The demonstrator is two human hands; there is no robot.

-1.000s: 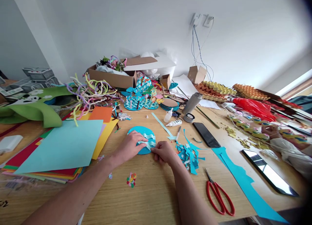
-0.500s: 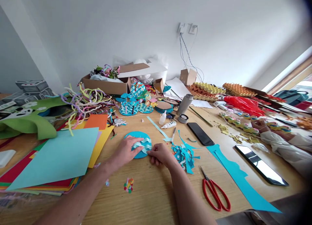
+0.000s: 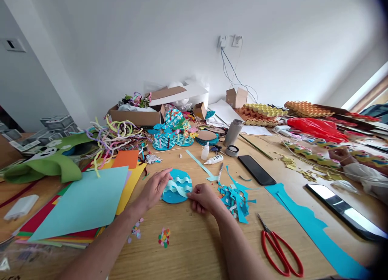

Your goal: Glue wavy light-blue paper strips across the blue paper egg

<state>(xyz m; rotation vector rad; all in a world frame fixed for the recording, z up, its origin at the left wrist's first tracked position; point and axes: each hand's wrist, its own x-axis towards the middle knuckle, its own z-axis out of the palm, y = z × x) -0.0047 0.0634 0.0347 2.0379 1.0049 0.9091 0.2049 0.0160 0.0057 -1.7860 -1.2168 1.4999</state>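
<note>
Head view, and attention is drawn straight to the blue disc (image 3: 175,198), laid flat on the desk (image 3: 188,239) between two hands. At its right edge, the end of a pale wavy strip (image 3: 182,191) is pinched in a narrow grip by the right hand (image 3: 203,197). At its left edge, the left hand (image 3: 154,187) is held loosely open, fingers extended; whether the disc is really pressed down by it cannot be told.

Here's the danger: the strip is slanted over the disc, and if it is pulled too hard from that one pinched end, it could be torn, creased or dragged askew. With too light a hold on the left, the whole disc could be swivelled. Whether any glue has been applied cannot be seen; if wet, it could be smeared by fingertips.

Just right of the disc, blue scraps (image 3: 235,199) are heaped close to the right wrist, so stray bits could be swept in. Nearer the person than the disc, loose coloured dots (image 3: 164,237) could be scattered by a brushing forearm.
</note>
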